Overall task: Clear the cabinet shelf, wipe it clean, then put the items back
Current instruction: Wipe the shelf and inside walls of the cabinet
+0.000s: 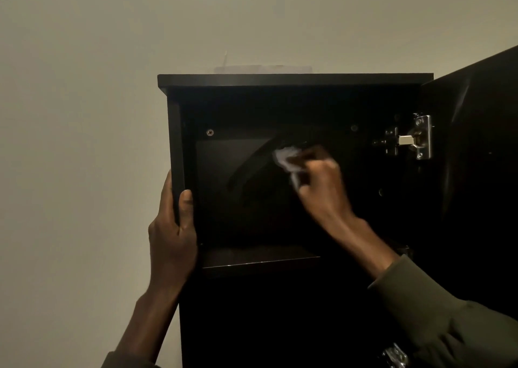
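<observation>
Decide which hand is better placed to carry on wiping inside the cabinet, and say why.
The right hand: it already holds the white cloth inside the open cabinet. The left hand has its grip on the cabinet's left side panel, outside.

no readable text, labels, brands or numbers anywhere

1. Left hand [171,238] is bare, with no ring, watch or glove to be seen
2. Left forearm is bare from the wrist far down; a dark olive sleeve [123,361] edge shows only at the bottom of the frame
3. Right hand [319,182] is bare too and blurred, so fine detail is lost
4. Right forearm is bare to a cuff [388,276] of olive-green fabric
5. The right sleeve [448,325] is loose, soft and creased, widening toward the frame's corner
</observation>
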A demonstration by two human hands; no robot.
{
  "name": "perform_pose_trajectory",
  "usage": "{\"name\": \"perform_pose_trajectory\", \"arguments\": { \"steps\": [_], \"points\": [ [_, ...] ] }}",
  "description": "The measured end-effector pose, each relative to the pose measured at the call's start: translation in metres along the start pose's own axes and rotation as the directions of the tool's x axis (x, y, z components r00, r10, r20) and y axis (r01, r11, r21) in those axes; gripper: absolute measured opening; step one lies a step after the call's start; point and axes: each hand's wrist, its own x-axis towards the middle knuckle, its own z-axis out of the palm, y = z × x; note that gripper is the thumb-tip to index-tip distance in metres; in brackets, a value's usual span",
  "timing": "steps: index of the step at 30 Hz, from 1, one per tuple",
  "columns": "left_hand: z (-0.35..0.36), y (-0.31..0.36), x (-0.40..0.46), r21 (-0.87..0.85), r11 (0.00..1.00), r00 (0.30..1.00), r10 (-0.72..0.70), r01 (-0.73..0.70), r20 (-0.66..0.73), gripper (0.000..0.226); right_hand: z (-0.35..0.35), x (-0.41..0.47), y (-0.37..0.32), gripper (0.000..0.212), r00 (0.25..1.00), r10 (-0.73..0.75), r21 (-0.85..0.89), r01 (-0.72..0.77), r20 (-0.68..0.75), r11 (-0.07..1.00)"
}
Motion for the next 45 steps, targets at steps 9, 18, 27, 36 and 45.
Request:
{"name": "perform_pose_trajectory", "arguments": {
  "steps": [9,18,27,36,45],
  "points": [
    [0.0,0.0,-0.001,-0.007,1.0,1.0,-0.003,0.002,-0.01,0.061,0.007,0.006,0.032,0.066,0.987,0.16,-0.132,-0.157,0.018,0.979],
    [0.001,0.001,-0.002,-0.031,0.999,1.0,-0.008,0.008,0.005,0.056,0.062,-0.004,-0.028,0.082,0.808,-0.419,-0.143,0.513,0.415,0.846],
    [0.002,-0.003,-0.001,-0.026,1.0,1.0,-0.004,0.004,-0.001,0.057,0.034,-0.002,0.015,0.08,0.999,0.033,-0.347,-0.017,0.041,0.938],
    [0.001,0.0,-0.003,0.003,1.0,1.0,0.001,-0.001,-0.007,0.058,0.027,-0.045,-0.012,0.073,0.974,-0.01,-0.013,0.013,0.224,1.0],
    [0.0,0.002,-0.002,-0.002,1.0,1.0,-0.006,0.006,-0.004,0.061,-0.014,-0.002,0.028,0.025,0.982,0.18,0.053,-0.177,-0.055,0.983]
  ]
}}
